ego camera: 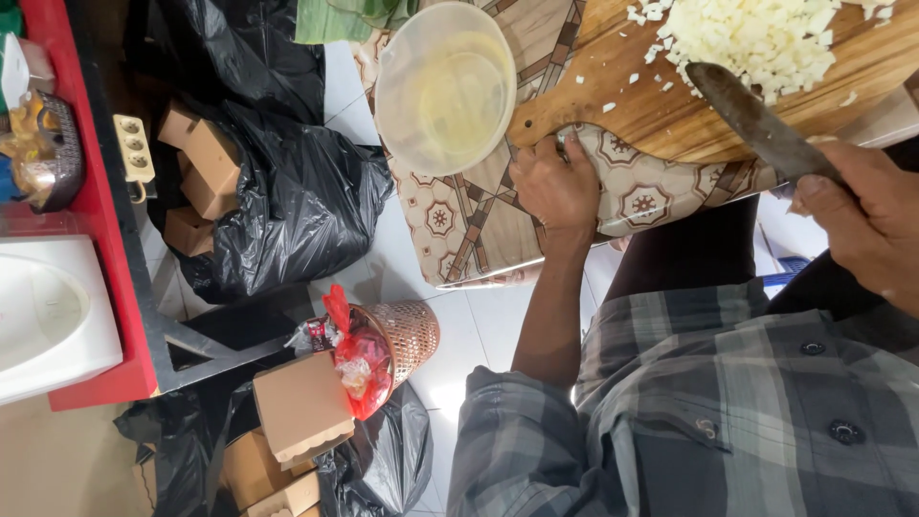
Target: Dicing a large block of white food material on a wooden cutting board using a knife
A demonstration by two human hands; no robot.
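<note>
Nearest the camera is the person's own grey plaid shirt [689, 402], its left sleeve rolled up above a bare forearm. Two hands are at work. The left hand [555, 187] is closed on the near edge of the one wooden cutting board [661, 110], fingers curled under it where it overhangs the patterned table [459, 220]. The right hand [866, 220] is wrapped tight round the handle of a single dark-bladed knife [756, 120], whose blade lies flat across the board with its tip at the edge of one heap of finely diced white pieces [756, 38]; a few loose bits lie scattered on the wood beside it. Just beside the board's end sits one translucent plastic bowl [445, 86], and nothing can be made out inside it. Lower, on the white tiled floor, one small woven basket [407, 335] holds a red plastic wrapper [359, 359]. Round it lie black plastic bags [297, 201] holding brown cardboard boxes [206, 172], about four in the farther bag and three or so near the basket. Farthest off stands a red counter [91, 201] with one white power strip [134, 148].
</note>
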